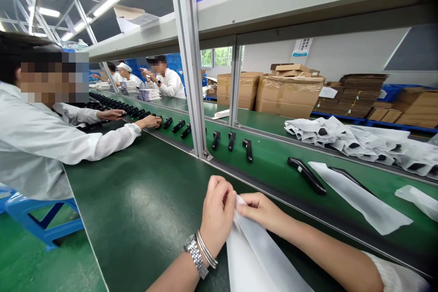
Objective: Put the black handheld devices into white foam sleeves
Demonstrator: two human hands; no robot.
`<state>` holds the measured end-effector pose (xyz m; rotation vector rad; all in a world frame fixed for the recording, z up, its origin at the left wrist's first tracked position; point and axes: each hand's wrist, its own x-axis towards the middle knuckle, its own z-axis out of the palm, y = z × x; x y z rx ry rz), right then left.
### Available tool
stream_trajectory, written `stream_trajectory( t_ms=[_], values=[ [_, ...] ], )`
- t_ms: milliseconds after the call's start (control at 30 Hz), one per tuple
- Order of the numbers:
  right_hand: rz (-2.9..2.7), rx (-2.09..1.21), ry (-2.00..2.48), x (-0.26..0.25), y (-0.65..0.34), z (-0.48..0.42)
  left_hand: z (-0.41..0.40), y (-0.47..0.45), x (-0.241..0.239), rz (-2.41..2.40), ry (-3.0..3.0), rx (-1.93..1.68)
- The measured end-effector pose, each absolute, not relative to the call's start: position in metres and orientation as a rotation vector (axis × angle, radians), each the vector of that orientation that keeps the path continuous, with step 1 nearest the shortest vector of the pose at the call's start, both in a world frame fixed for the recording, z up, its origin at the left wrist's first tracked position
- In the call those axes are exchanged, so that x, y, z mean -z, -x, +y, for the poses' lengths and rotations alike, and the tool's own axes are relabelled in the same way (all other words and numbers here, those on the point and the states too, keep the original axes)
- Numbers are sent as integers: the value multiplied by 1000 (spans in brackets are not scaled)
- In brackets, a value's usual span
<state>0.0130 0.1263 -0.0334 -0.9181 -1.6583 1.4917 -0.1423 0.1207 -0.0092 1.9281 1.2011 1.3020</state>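
My left hand (219, 212), with a watch and bangles at the wrist, pinches the top edge of a translucent white bag (251, 255). From the other side my right hand (260, 210) grips the same edge between thumb and fingers. The bag hangs down over the green table toward me; whether it holds anything cannot be seen. Beyond my hands, a black handheld device (307, 175) with an angled head lies bare on the green belt. Beside it a white bag (362, 196) partly covers another black device.
Several black devices (249, 150) lie in a row along the belt. A pile of bagged devices (352, 141) sits at right. A metal post (188, 54) rises from the table edge under a shelf. At left, a co-worker's hand (150, 121) touches a device. Cardboard boxes (287, 96) stand behind.
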Motion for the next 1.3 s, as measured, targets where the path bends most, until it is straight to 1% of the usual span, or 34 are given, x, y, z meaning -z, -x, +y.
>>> stream_trajectory(
  t_ms=[67, 133, 267, 400, 433, 467, 533, 600, 700, 833, 967, 1067, 1167, 1300],
  values=[
    [-1565, -1481, 979, 31, -14, 126, 126, 146, 9, 1242, -1918, -1307],
    [-1443, -1286, 1098, 25, -26, 134, 131, 152, 7, 1315, -1943, -1245],
    [-1357, -615, 1426, 1, -87, 174, 137, 164, 1, 1540, -2045, -895],
    [-1588, 108, 1837, -16, -151, 215, 136, 168, 0, 1560, -2094, -521],
    [-1624, 223, 1880, -17, -158, 223, 135, 167, 1, 1523, -2110, -475],
    [-1662, 264, 1892, -16, -159, 230, 134, 166, 2, 1476, -2132, -456],
    [-1765, 166, 1847, -11, -147, 243, 133, 164, 3, 1393, -2183, -484],
    [-1857, -14, 1793, -2, -120, 256, 133, 161, 4, 1344, -2226, -545],
    [-1913, -184, 1792, 13, -75, 279, 132, 158, 3, 1322, -2273, -598],
    [-1818, -339, 1868, 31, -47, 309, 133, 157, 3, 1308, -2318, -621],
    [-1654, -477, 1847, 43, -56, 323, 133, 157, 6, 1301, -2329, -624],
    [-1535, -619, 1735, 50, -64, 311, 133, 156, 7, 1267, -2322, -655],
    [-1456, -738, 1580, 50, -63, 277, 133, 156, 6, 1238, -2303, -703],
    [-1306, -1104, 1048, 37, -56, 217, 132, 155, 6, 1210, -2326, -748]
  ],
)
